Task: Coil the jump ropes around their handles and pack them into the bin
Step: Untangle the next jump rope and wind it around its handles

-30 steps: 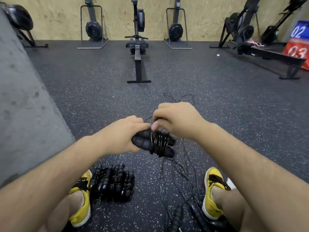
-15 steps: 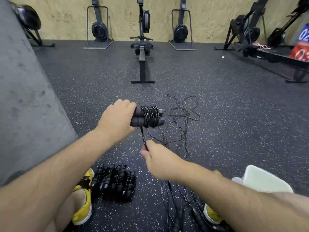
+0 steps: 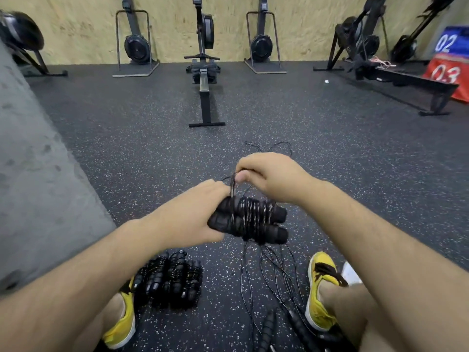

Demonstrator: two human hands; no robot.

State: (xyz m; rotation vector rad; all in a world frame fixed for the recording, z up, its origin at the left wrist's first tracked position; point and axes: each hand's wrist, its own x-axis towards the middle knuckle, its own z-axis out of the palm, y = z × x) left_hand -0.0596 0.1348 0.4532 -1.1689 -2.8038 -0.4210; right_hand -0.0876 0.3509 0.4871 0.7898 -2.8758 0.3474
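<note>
Speckled black rubber flooring (image 3: pixel 127 138) covers the room up to a plywood wall (image 3: pixel 76 26), against which several rowing machines stand; one rower (image 3: pixel 204 92) lies flat on the floor, pointing at the camera. A grey concrete surface (image 3: pixel 38 174) fills the left edge. Panels numbered 02 and 03 (image 3: pixel 446 72) lean at the far right.

Held item: two black jump-rope handles (image 3: pixel 275 236), laid side by side and held above the floor between the knees. Turns of thin black cord (image 3: pixel 233 186) wrap the middle of the pair.

Left hand (image 3: pixel 193 214): clenched round the near ends of the handles, holding them roughly level.

Right hand (image 3: pixel 269 176): raised just above the handles, thumb and fingers pinching the cord, which runs taut down to the wrapped section.

Loose cords (image 3: pixel 266 270) trail from below the handles across the floor toward the camera. Further unwound handles (image 3: pixel 269 326) lie at the bottom edge, between two yellow shoes (image 3: pixel 322 288).

Finished items: a cluster of coiled jump ropes (image 3: pixel 172 283) rests on the floor just beside the left shoe (image 3: pixel 121 323), well apart from the held pair
</note>
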